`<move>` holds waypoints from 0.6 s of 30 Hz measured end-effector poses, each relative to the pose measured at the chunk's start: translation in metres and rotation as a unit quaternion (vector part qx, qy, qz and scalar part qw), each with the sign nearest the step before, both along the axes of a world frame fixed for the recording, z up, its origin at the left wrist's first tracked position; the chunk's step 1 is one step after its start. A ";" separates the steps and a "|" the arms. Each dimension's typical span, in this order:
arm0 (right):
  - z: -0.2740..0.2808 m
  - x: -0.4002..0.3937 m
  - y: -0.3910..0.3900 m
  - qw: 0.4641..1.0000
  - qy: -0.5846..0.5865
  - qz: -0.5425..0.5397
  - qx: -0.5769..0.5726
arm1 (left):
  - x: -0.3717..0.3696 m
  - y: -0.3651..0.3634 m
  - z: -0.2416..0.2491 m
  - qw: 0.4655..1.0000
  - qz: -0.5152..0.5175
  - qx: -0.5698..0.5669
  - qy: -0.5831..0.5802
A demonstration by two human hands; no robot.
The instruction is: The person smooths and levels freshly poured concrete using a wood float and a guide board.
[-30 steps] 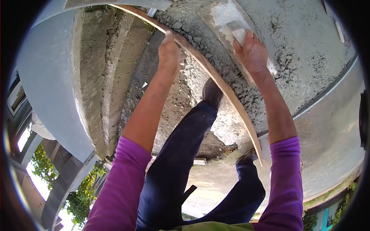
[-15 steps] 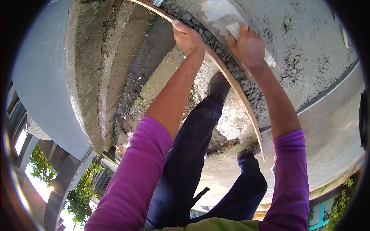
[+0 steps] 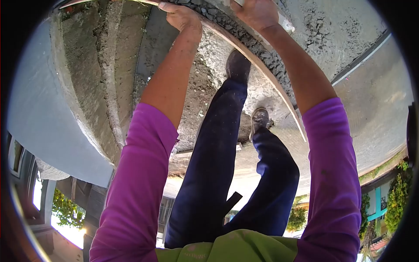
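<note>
**Two bare hands, one wooden strip (image 3: 257, 63), one trowel (image 3: 286, 23)**

Left hand (image 3: 184, 19): one, between 11 and 12 o'clock; grasping the strip's edge, thumb laid along it.

Right hand (image 3: 258, 14): one, between 12 and 1 o'clock; fingers clenched on the trowel.

Trowel: one, towards 1 o'clock; grey and pale, cement-smeared, much of it hidden by the hand or cropped by the upper edge.

Wooden strip: one, thin, brown; appears as a long arc from past 10 o'clock, through 12, to 3.

Mortar (image 3: 315, 40): one grey bed, 12 to 2 o'clock, outside the strip; crumbly and pitted in places, smoother in others.

Straight edging (image 3: 361, 57): one length, narrow, at 2 o'clock, bordering the mortar.

Slab (image 3: 371, 102): one, flat, tan-grey, towards 3 o'clock.

Ledge (image 3: 85, 65): one, rough concrete, at 10 o'clock.

Shoes: two, dark, dusty; one (image 3: 238, 66) near 1 o'clock, the other (image 3: 260, 117) between 2 and 3.

Trousers (image 3: 214, 153): one pair, navy cloth.

Sleeves (image 3: 334, 161): two, purple, smooth knit.
</note>
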State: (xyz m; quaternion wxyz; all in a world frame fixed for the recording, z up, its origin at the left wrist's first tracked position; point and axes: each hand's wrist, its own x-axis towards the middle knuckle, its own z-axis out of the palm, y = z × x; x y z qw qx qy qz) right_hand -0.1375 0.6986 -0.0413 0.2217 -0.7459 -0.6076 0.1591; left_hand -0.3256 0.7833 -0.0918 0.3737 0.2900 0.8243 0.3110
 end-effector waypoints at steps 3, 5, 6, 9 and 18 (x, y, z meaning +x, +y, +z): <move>-0.015 -0.002 0.006 0.999 -0.016 0.026 -0.027 | -0.006 -0.002 0.019 0.998 -0.022 -0.017 -0.060; -0.024 0.002 0.006 0.995 -0.028 0.041 -0.088 | -0.008 -0.008 0.030 0.990 -0.033 -0.019 -0.139; -0.024 0.002 0.001 0.995 -0.046 0.045 -0.078 | -0.012 -0.010 0.037 0.983 -0.037 -0.021 -0.178; -0.015 -0.016 -0.010 0.993 -0.072 0.041 -0.084 | -0.024 -0.010 0.047 0.968 -0.058 -0.039 -0.242; -0.006 -0.028 0.001 0.991 -0.053 0.037 -0.120 | -0.031 -0.007 0.065 0.956 -0.073 -0.045 -0.281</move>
